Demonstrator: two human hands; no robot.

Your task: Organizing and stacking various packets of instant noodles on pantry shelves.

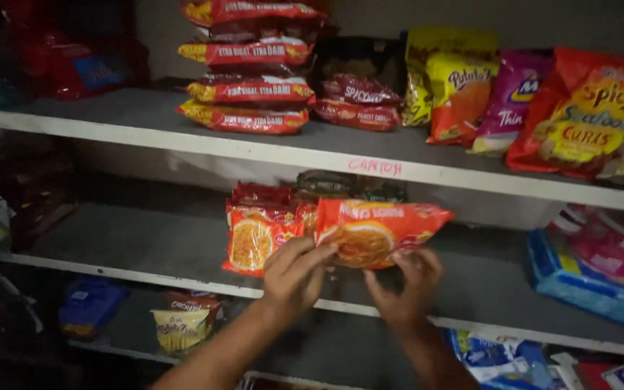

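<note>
while both hands grip it at frame centre: orange noodle packet [377, 231], long axis level; left hand [294, 278] fingers closed on left end, right hand [406, 285] pinching lower right edge.

Noodle packet held at the middle shelf edge.
Both hands, left hand [294, 274] and right hand [406, 285], grip the noodle packet [373, 231] from below; more packets [258, 235] stand just left on the middle shelf [146, 245]; snack bags [464, 94] sit on the shelf above [182, 141].
</note>
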